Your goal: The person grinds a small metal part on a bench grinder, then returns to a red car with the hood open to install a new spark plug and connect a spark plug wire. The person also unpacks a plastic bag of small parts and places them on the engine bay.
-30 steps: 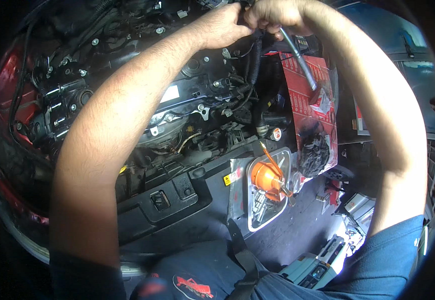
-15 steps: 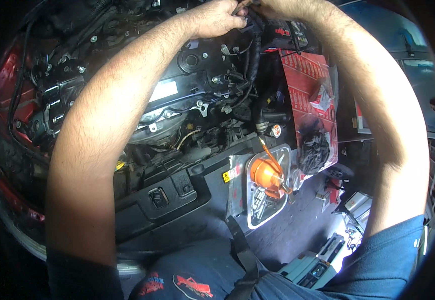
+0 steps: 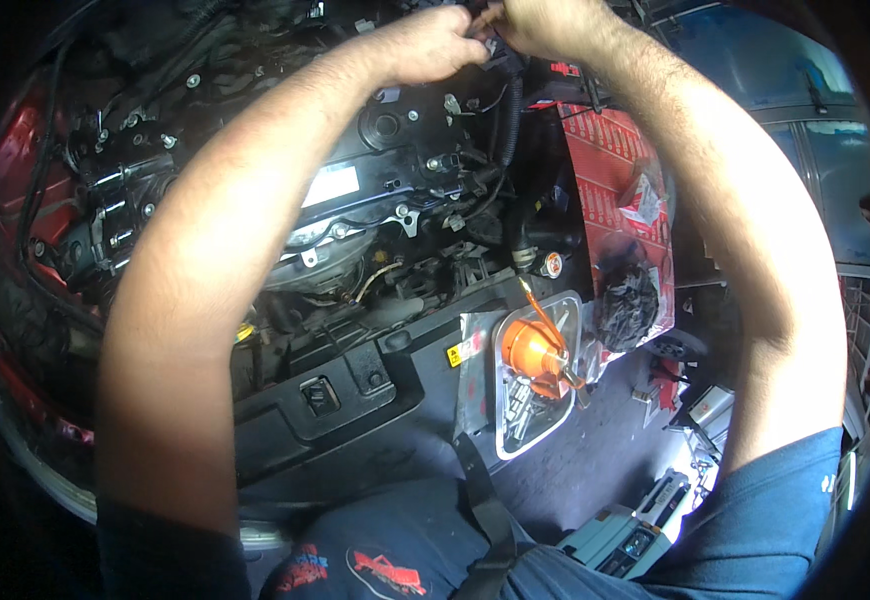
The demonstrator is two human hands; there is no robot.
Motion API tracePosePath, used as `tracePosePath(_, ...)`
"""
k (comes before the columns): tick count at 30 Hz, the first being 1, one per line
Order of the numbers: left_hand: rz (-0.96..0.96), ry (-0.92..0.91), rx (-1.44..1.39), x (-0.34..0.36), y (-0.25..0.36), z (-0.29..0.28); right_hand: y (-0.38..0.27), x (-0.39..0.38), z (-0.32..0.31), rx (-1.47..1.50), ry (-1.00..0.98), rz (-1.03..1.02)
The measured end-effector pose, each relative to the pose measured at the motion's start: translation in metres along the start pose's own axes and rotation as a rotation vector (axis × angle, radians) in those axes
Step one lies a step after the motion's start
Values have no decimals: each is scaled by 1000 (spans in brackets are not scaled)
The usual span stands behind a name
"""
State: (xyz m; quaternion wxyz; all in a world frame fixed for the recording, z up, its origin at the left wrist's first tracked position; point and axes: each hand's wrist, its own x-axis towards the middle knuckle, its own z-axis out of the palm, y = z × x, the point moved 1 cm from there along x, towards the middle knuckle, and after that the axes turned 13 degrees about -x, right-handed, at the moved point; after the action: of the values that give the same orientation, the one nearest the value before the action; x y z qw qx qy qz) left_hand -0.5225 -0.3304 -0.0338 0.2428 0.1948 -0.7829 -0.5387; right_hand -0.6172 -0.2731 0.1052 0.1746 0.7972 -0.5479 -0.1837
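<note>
Both my arms reach over a car's engine bay to its far side. My left hand [image 3: 437,46] is closed, its thumb and fingers pinched together beside a dark fitting above a ribbed black hose [image 3: 513,115]. Right against it, my right hand [image 3: 547,28] is also closed, fingers bent toward the left fingertips. What the two hands grip between them is too small and partly hidden to make out. Below the hands lies the black engine cover [image 3: 385,125] with a white label. A black battery [image 3: 580,85] sits beneath my right wrist, mostly covered by the forearm.
On the front panel [image 3: 355,440] stands a clear plastic tray [image 3: 503,440] with an orange funnel-like cup [image 3: 527,345] and metal pieces. A red printed sheet [image 3: 605,150] lies to its right, with crumpled black plastic [image 3: 627,305] on it. A grey-green case [image 3: 620,535] rests lower down.
My right hand has come slightly down and left, so more of it shows. The right forearm now covers more of the battery. My left hand has shifted only a little.
</note>
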Motion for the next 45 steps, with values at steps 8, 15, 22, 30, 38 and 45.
tracePosePath(8,-43,53,-101,0,-8,2,11,9,-4,-68,42,-187)
tracePosePath(15,257,11,-127,4,-11,7,4,13,11,51,-604,301)
tracePosePath(22,110,-54,-293,12,-20,4,7,-5,-5,21,37,-65)
tracePosePath(30,261,-60,-3,5,0,4,0,1,8,837,-574,710)
tracePosePath(38,59,-92,-129,6,-14,-7,6,4,-2,-129,109,-278)
tracePosePath(45,205,-130,-43,15,-18,-4,1,-3,16,827,-411,655)
